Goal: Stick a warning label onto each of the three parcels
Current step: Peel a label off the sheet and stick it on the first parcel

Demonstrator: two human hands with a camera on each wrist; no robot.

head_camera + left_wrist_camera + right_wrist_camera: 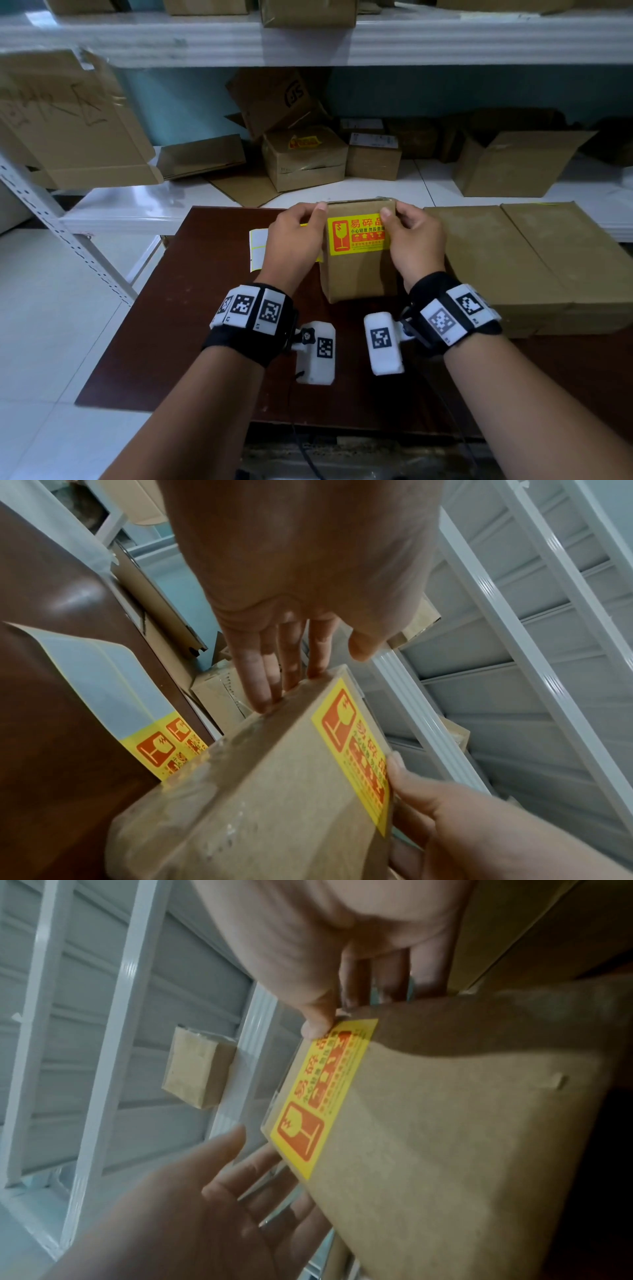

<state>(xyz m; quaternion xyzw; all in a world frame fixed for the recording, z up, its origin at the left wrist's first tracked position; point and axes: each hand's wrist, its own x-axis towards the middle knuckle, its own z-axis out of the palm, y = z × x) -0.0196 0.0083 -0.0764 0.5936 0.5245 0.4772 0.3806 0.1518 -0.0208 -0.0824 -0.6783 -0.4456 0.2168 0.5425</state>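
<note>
Hands (297, 236) (416, 236) grip parcel (359, 274) labelled (356, 234) "易碎品".

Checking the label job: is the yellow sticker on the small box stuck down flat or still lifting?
Mostly flat: the yellow sticker lies smooth on the small box. Its right end is hidden under the right hand, so cannot tell there.

We are looking down and forward from head height over the worktop (191, 308) toward the shelves (308, 41). Our two wrist views are sitting close, facing along the fingers. All three are sharing the labelled parcel (356, 274) (260, 804) (462, 1137).
</note>
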